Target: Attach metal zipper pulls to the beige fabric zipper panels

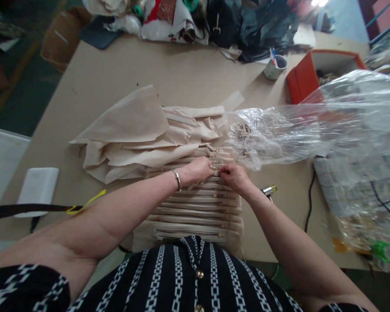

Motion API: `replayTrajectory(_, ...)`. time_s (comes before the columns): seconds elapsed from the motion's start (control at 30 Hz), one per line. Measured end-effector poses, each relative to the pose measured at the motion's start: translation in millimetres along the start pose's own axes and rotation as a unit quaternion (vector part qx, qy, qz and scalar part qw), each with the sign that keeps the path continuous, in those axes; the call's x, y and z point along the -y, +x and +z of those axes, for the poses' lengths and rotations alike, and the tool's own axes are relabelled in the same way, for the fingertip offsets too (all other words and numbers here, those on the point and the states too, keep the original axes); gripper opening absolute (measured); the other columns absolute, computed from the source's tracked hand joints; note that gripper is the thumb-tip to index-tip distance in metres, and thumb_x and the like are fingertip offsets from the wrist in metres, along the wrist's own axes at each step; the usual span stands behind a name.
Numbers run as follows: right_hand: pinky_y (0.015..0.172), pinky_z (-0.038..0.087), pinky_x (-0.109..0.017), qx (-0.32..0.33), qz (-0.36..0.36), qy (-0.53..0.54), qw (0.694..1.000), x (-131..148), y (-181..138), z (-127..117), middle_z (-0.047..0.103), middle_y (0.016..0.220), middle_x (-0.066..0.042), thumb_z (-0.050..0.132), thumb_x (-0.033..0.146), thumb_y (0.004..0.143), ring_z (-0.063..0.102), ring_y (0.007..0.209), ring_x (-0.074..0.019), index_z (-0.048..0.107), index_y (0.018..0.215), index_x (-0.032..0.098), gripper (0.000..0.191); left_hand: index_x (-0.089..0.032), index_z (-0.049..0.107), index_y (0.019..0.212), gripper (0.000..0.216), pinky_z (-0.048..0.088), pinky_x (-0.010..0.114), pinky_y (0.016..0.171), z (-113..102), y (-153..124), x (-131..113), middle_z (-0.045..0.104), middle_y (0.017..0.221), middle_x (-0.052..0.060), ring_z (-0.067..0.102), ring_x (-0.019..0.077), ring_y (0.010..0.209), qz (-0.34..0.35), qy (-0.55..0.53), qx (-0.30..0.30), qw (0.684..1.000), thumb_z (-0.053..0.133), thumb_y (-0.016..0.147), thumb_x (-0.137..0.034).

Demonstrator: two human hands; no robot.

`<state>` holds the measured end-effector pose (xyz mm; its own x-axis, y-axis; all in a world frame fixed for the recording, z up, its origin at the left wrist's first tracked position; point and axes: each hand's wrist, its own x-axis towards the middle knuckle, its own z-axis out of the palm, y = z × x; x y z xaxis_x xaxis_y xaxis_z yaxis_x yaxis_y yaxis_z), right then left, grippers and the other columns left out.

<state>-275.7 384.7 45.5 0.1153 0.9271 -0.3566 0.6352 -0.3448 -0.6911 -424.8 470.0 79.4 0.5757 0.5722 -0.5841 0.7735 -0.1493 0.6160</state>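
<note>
A stack of beige fabric pieces with zippers (198, 208) lies fanned out in front of me on the table (123, 65). My left hand (199, 168) rests on the upper part of the stack with its fingers curled at a zipper pull. My right hand (231, 175) pinches the same zipper end from the right. Both hands meet at a small metal slider (215, 170), too small to see clearly. A silver bracelet (177, 180) circles my left wrist. Loose beige cloth panels (133, 130) lie folded to the left behind the stack.
A clear plastic bag (299, 130) with small metal parts spreads to the right. An orange box (307, 73) and a cup with pens (274, 67) stand behind it. Bags and cloth pile along the far edge (214, 21). A white device (37, 188) lies at left; green-handled scissors (383, 251) at right.
</note>
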Motion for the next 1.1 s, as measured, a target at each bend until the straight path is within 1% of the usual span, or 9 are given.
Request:
replayTrajectory(0.17,0.056,0.038,-0.019,0.023,0.005,-0.041,0.999,3,3,-3,0.064,0.058,0.003,0.056,0.016,0.067,0.053,0.056,-0.0107,0.073,0.073,0.017,0.019,-0.015,0.055,0.051,0.020,0.029,0.025,0.053,-1,1,1,0.040,0.041,-0.003,0.038,0.0102,0.048,0.011,0.037,0.014,0.999,0.056,0.071,-0.017)
replayTrajectory(0.27,0.054,0.036,-0.019,0.035,0.001,-0.068,0.997,7,4,-5,0.064,0.057,0.003,0.056,0.013,0.066,0.051,0.056,-0.0102,0.073,0.072,0.017,0.018,-0.015,0.058,0.055,0.019,0.030,0.025,0.053,2,2,3,0.042,0.043,-0.003,0.039,0.0101,0.049,0.015,0.055,0.015,0.998,0.056,0.073,-0.020)
replayTrajectory(0.47,0.056,0.036,-0.020,0.053,-0.014,-0.118,0.991,15,5,-8,0.067,0.062,0.000,0.055,0.011,0.067,0.052,0.056,-0.0110,0.073,0.075,0.016,0.021,-0.013,0.062,0.062,0.019,0.034,0.025,0.055,4,2,3,0.049,0.050,0.001,0.043,0.0118,0.053,0.034,0.086,0.004,0.996,0.054,0.076,-0.023)
replayTrajectory(0.63,0.058,0.035,-0.022,0.059,-0.039,-0.149,0.986,15,7,-6,0.069,0.066,-0.003,0.053,0.011,0.068,0.054,0.061,-0.0135,0.074,0.074,0.017,0.022,-0.012,0.065,0.066,0.021,0.037,0.026,0.059,5,2,5,0.054,0.054,0.004,0.048,0.0139,0.058,0.050,0.107,0.006,0.993,0.052,0.078,-0.024)
replayTrajectory(0.8,0.058,0.035,-0.022,0.057,-0.047,-0.158,0.985,15,6,-7,0.069,0.067,-0.003,0.052,0.012,0.068,0.054,0.062,-0.0135,0.073,0.073,0.017,0.022,-0.012,0.068,0.072,0.022,0.042,0.028,0.065,7,5,11,0.063,0.064,0.009,0.055,0.0177,0.065,0.062,0.120,0.006,0.991,0.053,0.077,-0.027)
replayTrajectory(0.93,0.054,0.035,-0.020,0.060,-0.031,-0.149,0.987,16,3,-9,0.067,0.062,0.000,0.054,0.014,0.068,0.052,0.056,-0.0110,0.073,0.074,0.017,0.020,-0.012,0.069,0.072,0.022,0.043,0.029,0.065,5,3,11,0.065,0.066,0.009,0.057,0.0177,0.065,0.062,0.118,0.011,0.991,0.052,0.077,-0.026)
replayTrajectory(1.1,0.056,0.035,-0.022,0.054,-0.032,-0.156,0.986,10,6,-1,0.069,0.067,-0.003,0.053,0.014,0.068,0.055,0.060,-0.0128,0.073,0.073,0.017,0.021,-0.012,0.070,0.074,0.022,0.045,0.031,0.072,8,4,12,0.067,0.072,0.013,0.061,0.0216,0.075,0.048,0.101,0.016,0.994,0.052,0.077,-0.025)
